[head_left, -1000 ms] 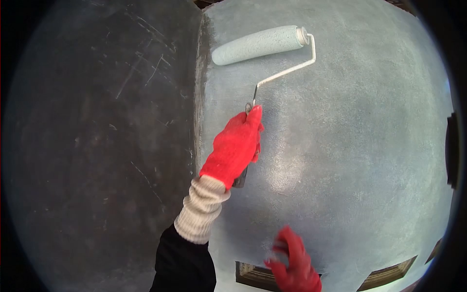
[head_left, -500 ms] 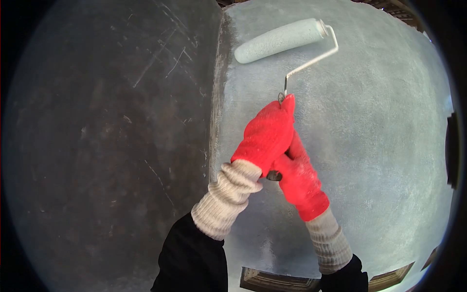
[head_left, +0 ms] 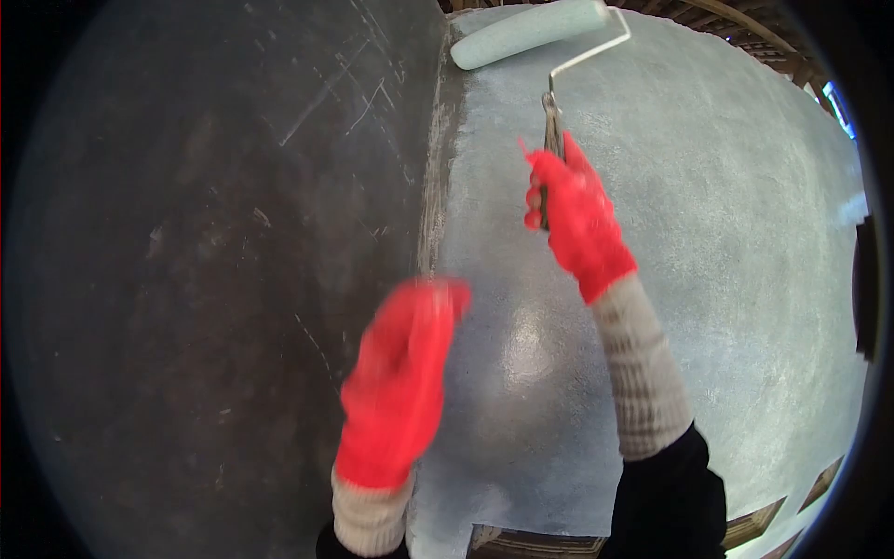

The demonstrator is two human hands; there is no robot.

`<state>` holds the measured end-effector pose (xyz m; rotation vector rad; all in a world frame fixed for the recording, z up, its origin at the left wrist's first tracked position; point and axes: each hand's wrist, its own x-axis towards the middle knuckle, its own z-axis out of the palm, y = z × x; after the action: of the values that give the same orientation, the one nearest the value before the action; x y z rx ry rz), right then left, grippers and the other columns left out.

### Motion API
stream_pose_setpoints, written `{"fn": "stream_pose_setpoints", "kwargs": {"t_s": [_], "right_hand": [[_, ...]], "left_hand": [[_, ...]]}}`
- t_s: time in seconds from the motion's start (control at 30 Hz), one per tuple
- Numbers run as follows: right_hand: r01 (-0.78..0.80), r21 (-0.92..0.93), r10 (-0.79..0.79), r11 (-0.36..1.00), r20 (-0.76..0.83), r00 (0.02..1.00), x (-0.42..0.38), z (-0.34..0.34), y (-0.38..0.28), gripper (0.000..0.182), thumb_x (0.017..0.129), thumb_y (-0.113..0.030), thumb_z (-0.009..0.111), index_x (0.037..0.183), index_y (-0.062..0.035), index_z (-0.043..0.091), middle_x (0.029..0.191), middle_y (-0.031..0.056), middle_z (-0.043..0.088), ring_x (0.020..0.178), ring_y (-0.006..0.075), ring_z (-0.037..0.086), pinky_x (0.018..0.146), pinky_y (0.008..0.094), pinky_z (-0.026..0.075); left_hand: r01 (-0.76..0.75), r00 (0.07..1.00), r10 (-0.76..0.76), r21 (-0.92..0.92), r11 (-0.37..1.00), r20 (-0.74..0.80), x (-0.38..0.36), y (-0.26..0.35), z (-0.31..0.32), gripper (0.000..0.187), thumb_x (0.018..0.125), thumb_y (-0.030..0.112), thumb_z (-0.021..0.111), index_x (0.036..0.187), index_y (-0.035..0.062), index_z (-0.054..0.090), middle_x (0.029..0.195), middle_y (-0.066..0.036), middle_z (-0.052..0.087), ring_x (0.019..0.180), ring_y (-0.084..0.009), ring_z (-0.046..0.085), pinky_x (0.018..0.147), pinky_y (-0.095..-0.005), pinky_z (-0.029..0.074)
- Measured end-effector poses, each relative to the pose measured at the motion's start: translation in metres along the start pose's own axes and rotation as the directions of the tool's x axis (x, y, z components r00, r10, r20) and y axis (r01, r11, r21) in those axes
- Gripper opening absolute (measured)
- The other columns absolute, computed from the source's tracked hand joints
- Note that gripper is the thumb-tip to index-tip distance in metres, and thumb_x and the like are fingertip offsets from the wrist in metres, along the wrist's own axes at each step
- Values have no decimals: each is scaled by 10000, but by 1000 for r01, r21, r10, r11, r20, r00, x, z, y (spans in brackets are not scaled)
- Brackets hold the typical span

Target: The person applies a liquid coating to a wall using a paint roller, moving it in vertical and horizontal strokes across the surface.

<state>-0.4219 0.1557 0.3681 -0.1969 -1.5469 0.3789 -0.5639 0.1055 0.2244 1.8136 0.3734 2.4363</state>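
Observation:
My right hand (head_left: 577,210), in a red glove with a pale ribbed cuff, is closed around the handle (head_left: 551,140) of a paint roller. The roller's pale, paint-coated sleeve (head_left: 531,35) lies high up at the top of the wall, close to the inner corner. A bent metal frame (head_left: 591,58) joins sleeve and handle. Lower and to the left, my left hand (head_left: 400,373), gloved the same way, is apart from the roller and blurred by motion. Its fingers look loosely bent, with a gap showing, and nothing is visible in them.
A dark, scratched wall (head_left: 214,307) fills the left side. It meets the pale, wet-looking painted wall (head_left: 726,233) at a rough vertical corner strip (head_left: 436,186). Wooden roof beams (head_left: 745,20) show at the top right, and brown framed edges (head_left: 535,542) at the bottom.
My left hand has let go of the roller handle and dropped down to the left. My right hand has risen with the roller, whose sleeve is now higher in view.

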Motion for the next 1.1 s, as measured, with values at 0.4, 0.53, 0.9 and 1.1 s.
{"fn": "stream_pose_setpoints", "kwargs": {"t_s": [0.4,0.53,0.9,1.1], "right_hand": [[-54,-363,21,930,-95,995,-39,25,24,639,873,-197,503,1462,-140,260,709,14,442,567,109,441,513,281,429],[198,-515,-189,834,71,979,55,20,40,674,878,-218,485,1486,-107,217,667,16,438,541,112,433,504,283,420],[-221,-195,180,956,-210,961,-39,46,39,658,895,-203,509,1481,-134,218,644,7,435,520,98,422,473,251,372],[730,-571,-650,375,400,646,168,7,41,310,916,-191,503,1207,-106,443,635,-2,435,520,78,424,488,242,388]], "left_hand": [[213,899,-163,-79,974,406,-68,-50,-67,283,962,165,451,984,-58,622,893,-155,652,807,-214,621,705,-329,500],[164,920,-149,-12,986,363,-66,-46,-71,251,944,120,439,986,-43,626,883,-160,657,789,-218,625,706,-334,504],[30,918,-14,-35,999,396,-71,-28,-79,137,925,90,521,922,-1,623,858,-127,622,755,-241,606,697,-292,472],[114,904,-112,20,993,412,-73,-18,-82,136,896,92,519,918,12,627,853,-133,633,775,-270,624,694,-314,475]]}}
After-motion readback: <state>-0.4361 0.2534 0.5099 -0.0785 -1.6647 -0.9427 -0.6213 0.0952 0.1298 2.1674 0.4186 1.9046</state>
